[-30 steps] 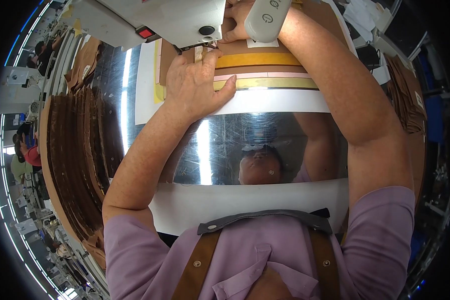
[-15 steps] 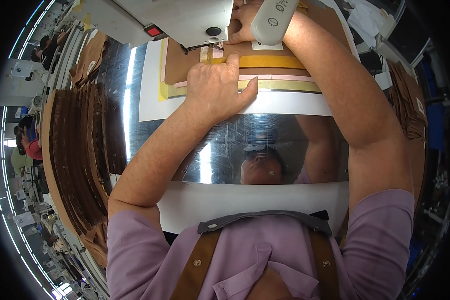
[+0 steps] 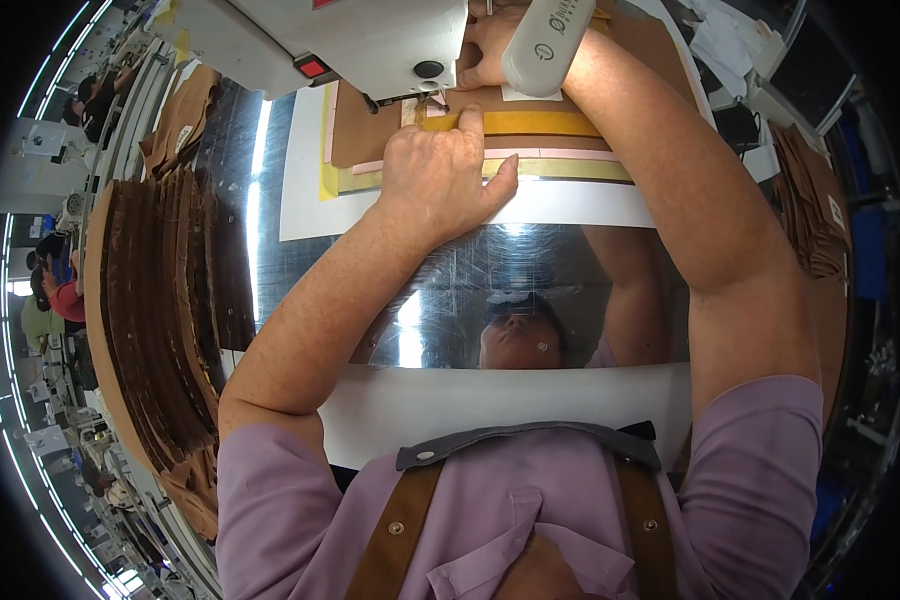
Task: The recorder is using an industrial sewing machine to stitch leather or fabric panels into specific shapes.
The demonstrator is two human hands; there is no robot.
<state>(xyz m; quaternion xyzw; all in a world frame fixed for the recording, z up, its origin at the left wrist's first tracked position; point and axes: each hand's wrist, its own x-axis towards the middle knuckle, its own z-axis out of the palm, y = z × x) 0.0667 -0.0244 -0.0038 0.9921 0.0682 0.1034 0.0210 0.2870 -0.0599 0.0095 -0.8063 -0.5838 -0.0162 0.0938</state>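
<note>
Brown stack (image 3: 155, 320) at left, brown bundle (image 3: 808, 195) at right, person in red (image 3: 67, 300) far left

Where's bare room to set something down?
Shiny metal lies bare between the white sheet and white front strip, and narrowly between that sheet and the left brown stack. Crowded: around left hand and right hand, near the machine head.

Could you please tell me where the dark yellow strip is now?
In the head view, the dark yellow strip lies at upper centre, across the brown sheet, running from the left hand rightward toward the right forearm.
</note>
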